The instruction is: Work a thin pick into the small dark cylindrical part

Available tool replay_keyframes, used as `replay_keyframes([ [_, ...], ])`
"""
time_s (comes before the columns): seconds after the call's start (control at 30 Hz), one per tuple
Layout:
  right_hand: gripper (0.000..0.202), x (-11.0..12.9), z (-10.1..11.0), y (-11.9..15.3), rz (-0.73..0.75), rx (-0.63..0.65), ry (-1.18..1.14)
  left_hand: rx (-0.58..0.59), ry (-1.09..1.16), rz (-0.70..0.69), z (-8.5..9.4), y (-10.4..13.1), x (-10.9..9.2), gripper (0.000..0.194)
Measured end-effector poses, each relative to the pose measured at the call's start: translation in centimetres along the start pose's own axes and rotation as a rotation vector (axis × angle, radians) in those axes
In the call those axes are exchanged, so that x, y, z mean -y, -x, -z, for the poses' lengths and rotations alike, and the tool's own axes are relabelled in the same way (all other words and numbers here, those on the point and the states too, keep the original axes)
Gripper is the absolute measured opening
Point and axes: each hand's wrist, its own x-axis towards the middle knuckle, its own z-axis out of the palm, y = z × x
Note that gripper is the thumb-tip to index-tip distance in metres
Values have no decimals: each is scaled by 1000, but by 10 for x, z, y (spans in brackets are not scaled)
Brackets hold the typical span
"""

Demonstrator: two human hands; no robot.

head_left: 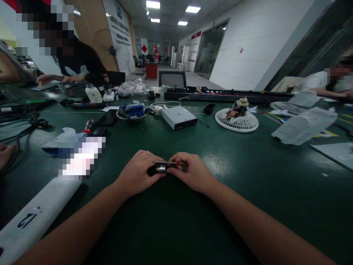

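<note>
Left hand [139,170] grips metal cylinder [160,168] (partly hidden); right hand [193,172] pinches half-covered screwdriver [165,162]. White bar [46,206] at 8 o'clock, cut off: black scrawl [27,218], hard to read.

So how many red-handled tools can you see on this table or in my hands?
2: a screwdriver in your right hand, and another tool toward the left of the green table. More may be hidden.

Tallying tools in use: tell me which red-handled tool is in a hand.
The screwdriver in the right hand; the other red-handled tool lies to the left, unheld.
</note>
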Motion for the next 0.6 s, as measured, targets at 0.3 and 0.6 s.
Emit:
replay_keyframes([
  [0.3, 15, -2, 0, 1, -63, -98, -192, -40, 4, -7, 1, -1, -3, 30],
  [0.6, 34, -4, 2, -2, -141, -96, 148, -67, 46, -50, 2, 0, -6, 31],
])
